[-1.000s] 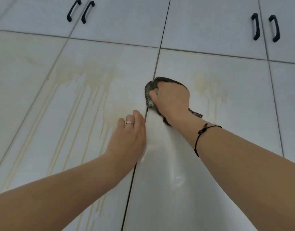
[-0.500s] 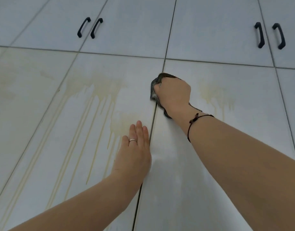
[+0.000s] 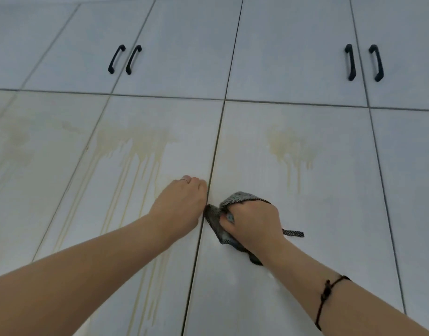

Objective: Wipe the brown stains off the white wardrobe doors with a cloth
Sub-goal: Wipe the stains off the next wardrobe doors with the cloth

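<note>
Gripping the dark cloth in my right hand, fingers curled around it against the wardrobe door; my left hand, fingers bent, rests beside brown stains.

Head view, close, angled up wardrobe doors

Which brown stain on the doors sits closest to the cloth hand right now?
The small stain on the door right of the centre seam, above the right hand holding the cloth. The larger dripping stain lies across the seam, by the left hand.
</note>
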`<move>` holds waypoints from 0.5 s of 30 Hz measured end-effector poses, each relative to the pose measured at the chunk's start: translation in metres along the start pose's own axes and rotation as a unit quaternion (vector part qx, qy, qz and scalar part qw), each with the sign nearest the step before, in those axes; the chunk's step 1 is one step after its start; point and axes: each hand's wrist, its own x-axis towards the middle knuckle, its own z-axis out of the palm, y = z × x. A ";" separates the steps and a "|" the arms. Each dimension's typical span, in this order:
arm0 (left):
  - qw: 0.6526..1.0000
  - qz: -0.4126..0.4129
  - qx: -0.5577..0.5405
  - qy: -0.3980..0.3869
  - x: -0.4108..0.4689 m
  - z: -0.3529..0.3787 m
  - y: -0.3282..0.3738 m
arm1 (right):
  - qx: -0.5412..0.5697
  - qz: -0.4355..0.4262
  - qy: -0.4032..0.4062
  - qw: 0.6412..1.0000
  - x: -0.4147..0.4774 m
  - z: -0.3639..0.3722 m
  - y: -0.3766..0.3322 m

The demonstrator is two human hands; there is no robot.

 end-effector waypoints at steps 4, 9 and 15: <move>0.997 -0.065 0.011 0.043 0.041 0.003 0.002 | -0.018 0.059 0.014 0.998 0.032 -0.001 0.017; 0.991 -0.134 0.011 0.003 0.062 0.017 0.025 | -0.021 0.102 0.016 0.994 0.085 0.016 0.024; 0.990 -0.140 0.008 0.004 0.072 0.028 0.022 | -0.031 0.107 0.010 0.994 0.150 0.031 0.034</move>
